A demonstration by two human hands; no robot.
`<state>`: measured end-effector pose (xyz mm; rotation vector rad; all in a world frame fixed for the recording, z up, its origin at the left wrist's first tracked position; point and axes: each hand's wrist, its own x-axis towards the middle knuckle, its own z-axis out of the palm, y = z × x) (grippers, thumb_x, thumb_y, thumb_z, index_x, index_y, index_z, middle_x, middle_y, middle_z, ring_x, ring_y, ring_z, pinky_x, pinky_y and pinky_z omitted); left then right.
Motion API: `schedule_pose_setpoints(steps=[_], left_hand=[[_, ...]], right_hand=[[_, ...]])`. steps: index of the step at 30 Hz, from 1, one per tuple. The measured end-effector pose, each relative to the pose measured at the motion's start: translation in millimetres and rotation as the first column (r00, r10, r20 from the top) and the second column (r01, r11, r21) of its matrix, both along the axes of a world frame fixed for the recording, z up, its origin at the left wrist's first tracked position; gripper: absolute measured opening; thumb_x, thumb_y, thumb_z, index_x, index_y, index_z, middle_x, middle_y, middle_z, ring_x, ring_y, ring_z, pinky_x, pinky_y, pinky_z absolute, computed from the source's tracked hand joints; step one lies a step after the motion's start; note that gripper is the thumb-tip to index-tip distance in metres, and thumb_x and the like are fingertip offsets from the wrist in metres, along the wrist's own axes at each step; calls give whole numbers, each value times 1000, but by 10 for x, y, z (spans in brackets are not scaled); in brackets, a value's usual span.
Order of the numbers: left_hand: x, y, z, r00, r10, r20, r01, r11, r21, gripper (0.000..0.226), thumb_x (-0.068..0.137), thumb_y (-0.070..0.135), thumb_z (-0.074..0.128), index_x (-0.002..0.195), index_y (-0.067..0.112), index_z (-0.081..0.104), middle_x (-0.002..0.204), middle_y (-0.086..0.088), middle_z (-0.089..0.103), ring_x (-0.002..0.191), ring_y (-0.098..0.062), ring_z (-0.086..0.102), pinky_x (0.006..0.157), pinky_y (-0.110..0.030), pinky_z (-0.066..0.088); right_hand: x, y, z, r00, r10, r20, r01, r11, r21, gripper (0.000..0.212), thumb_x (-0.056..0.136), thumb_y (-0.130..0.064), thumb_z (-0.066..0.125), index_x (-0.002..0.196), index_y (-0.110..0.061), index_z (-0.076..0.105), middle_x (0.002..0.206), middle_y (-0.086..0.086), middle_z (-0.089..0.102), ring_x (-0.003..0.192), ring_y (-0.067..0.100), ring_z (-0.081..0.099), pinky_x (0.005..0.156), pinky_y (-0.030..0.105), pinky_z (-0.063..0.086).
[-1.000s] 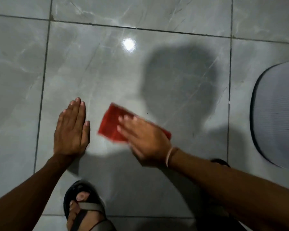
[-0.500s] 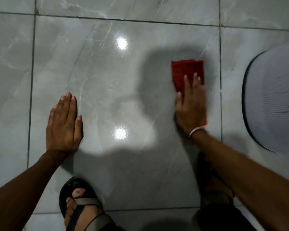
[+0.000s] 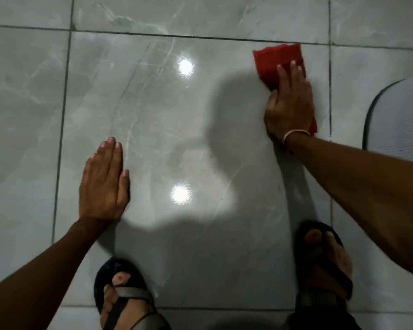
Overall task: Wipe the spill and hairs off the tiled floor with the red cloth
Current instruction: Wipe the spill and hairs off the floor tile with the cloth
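Note:
The red cloth point(image 3: 275, 60) lies flat on the glossy grey tiled floor point(image 3: 153, 120), near the far right corner of the big middle tile. My right hand point(image 3: 290, 103) presses down on it, fingers together, with the cloth's far end showing beyond the fingertips and a red corner by the wrist. My left hand point(image 3: 104, 182) rests flat on the same tile at the left, palm down, holding nothing. A few tiny dark specks point(image 3: 211, 157) dot the tile between the hands; I cannot make out hairs or liquid.
A grey ribbed mat point(image 3: 398, 117) with a dark rim lies at the right edge. My two sandalled feet, the left foot point(image 3: 124, 296) and the right foot point(image 3: 324, 263), stand at the near edge of the tile. Two lamp reflections point(image 3: 186, 67) glare on the floor.
My right hand has swept the cloth from the middle of the tile, near my left hand, to the far right corner. The left hand has stayed planted.

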<state>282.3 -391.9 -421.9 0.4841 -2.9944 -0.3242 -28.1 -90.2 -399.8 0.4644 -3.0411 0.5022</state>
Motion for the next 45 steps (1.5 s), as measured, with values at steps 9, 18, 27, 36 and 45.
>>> schedule_pose_setpoints(steps=[9,18,27,36,45], left_hand=[[-16,12,33,999,-2,38,1,1000,13,63,104,27,36,162,4,26,171,-13,23,160,-27,20,128,-49,20],[-5,3,33,999,9,48,-11,1000,29,63,104,27,36,162,4,26,171,-13,23,160,-26,19,129,-46,18],[-5,1,21,999,3,51,-5,999,48,63,105,27,35,163,5,23,172,-13,21,161,-25,15,131,-44,13],[-2,20,60,999,6,38,-8,998,55,63,104,25,38,162,3,26,171,-15,23,160,-27,18,130,-49,18],[5,2,33,999,5,35,-6,1000,29,63,105,27,35,162,4,25,171,-14,23,160,-27,18,130,-47,17]], right_hand=[[1774,-401,-41,580,810,94,-794,587,-161,52,106,-30,45,156,-17,39,162,14,43,156,32,28,124,38,39],[934,-190,-45,193,977,-95,-981,188,-53,41,102,-17,48,140,-11,62,152,17,55,143,32,52,121,49,42],[61,-257,72,976,211,44,-205,972,-119,52,108,-38,42,155,-17,41,167,15,32,156,32,27,131,49,23],[2561,492,-26,122,987,108,-954,147,-262,38,104,-30,54,139,-15,62,158,10,50,150,24,43,121,44,40],[462,-180,-41,533,846,-11,-842,529,-107,45,103,-22,54,145,-8,54,154,19,52,143,35,51,122,50,40]])
